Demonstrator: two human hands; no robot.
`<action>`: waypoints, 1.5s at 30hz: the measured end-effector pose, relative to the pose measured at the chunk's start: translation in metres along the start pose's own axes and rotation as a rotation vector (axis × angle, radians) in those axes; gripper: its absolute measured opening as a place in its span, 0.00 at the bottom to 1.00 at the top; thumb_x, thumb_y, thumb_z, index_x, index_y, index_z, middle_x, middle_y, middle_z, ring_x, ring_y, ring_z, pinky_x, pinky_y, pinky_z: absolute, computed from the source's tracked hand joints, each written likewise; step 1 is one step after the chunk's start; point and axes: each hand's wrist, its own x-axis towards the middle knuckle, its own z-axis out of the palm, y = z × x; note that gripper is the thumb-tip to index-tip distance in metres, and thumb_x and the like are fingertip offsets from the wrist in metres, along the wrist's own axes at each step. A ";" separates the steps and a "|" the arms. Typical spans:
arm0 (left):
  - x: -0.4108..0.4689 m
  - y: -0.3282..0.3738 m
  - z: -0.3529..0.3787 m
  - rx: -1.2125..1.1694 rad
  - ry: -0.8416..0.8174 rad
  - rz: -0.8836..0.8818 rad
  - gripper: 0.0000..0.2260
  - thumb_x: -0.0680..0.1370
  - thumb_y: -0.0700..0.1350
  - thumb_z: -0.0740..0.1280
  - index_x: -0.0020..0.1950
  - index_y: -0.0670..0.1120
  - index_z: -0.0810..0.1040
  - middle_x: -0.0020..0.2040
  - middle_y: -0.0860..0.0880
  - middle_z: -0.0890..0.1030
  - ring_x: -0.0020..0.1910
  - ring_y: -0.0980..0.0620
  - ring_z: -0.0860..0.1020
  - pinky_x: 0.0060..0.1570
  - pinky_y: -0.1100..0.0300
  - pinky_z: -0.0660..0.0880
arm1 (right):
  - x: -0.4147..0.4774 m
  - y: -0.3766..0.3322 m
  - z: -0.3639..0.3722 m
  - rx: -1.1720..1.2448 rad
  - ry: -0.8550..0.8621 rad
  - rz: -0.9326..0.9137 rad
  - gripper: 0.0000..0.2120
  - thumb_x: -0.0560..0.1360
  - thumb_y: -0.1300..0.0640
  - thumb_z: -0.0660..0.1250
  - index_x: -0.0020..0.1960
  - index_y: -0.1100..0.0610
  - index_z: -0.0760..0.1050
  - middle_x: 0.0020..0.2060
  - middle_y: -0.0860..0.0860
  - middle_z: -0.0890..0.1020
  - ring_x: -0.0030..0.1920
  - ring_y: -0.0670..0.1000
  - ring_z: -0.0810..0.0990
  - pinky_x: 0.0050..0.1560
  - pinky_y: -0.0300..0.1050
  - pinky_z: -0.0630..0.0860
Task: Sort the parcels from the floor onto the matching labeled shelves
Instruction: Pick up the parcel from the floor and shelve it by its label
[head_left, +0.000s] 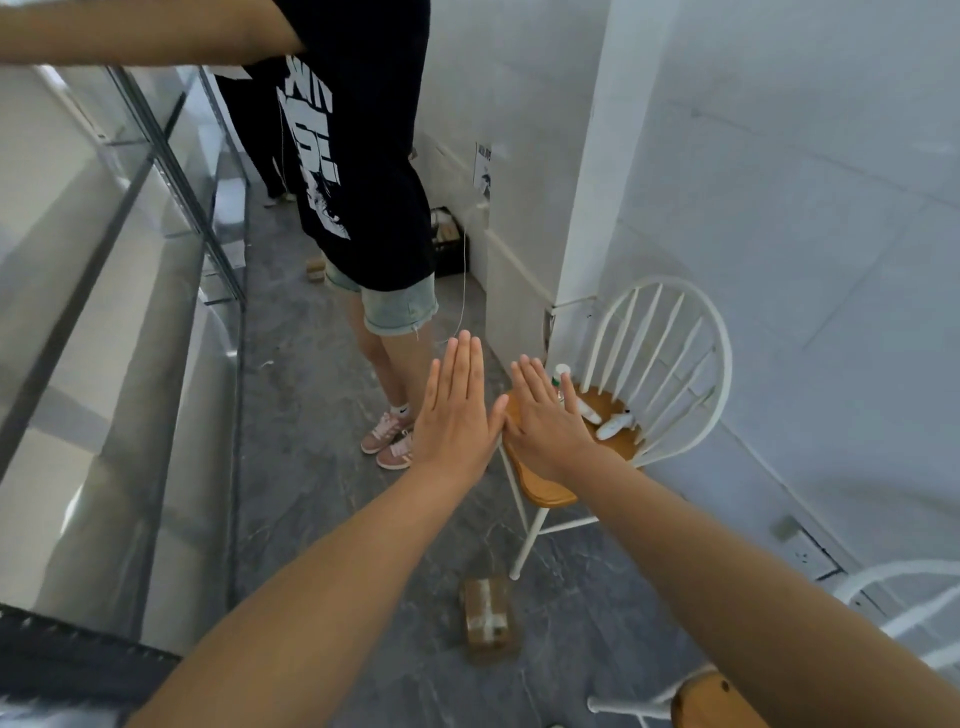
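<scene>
While both arms stretch forward at about waist height, nothing held in either one — left hand (457, 415) flat, fingers straight and pressed together, back of the hand up; right hand (545, 421) likewise flat and spread open, thumbs of the two touching at the middle. Empty palms, no parcel gripped.

Judged from this, sorting barely begun or between rounds: small brown cardboard parcel crossed with pale tape (489, 618) lying on the grey marbled floor (322, 467), well below the hands and nearer the body, roughly under the gap between the two forearms. Second small brown parcel (315, 270) farther off, beyond the left hand, on the floor past the standing person. Both yet to be lifted.

Left of the left hand, long metal-framed shelves with pale boards (171, 218) running away down the aisle — labels too blurred to read, and no parcels clearly seen on them.

Directly beneath the right hand, white spindle-back chair with round wooden seat (670, 364), some white bottles on it. Just beyond the left hand, another person in a black printed T-shirt, denim shorts and pink trainers (363, 171). Past that person, black crate against the white wall (449, 244).
</scene>
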 end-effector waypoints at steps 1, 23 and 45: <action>0.005 0.003 0.005 -0.002 -0.004 -0.010 0.32 0.83 0.57 0.46 0.81 0.41 0.40 0.82 0.43 0.41 0.81 0.48 0.41 0.80 0.52 0.42 | 0.006 0.007 0.002 0.004 -0.006 -0.007 0.31 0.84 0.46 0.42 0.81 0.60 0.38 0.81 0.54 0.40 0.80 0.52 0.36 0.76 0.56 0.33; -0.003 -0.010 0.164 -0.008 -0.240 -0.340 0.33 0.82 0.58 0.42 0.81 0.39 0.45 0.83 0.42 0.46 0.82 0.48 0.45 0.80 0.50 0.46 | 0.080 0.061 0.157 0.234 -0.310 -0.137 0.30 0.85 0.47 0.44 0.81 0.59 0.40 0.81 0.51 0.41 0.80 0.48 0.36 0.76 0.53 0.32; -0.217 -0.105 0.536 -0.478 -0.571 -0.731 0.25 0.86 0.51 0.47 0.82 0.45 0.50 0.83 0.49 0.51 0.81 0.54 0.47 0.79 0.58 0.43 | 0.038 0.113 0.604 0.462 -0.644 0.490 0.26 0.85 0.51 0.45 0.81 0.57 0.47 0.81 0.52 0.49 0.81 0.49 0.43 0.78 0.52 0.37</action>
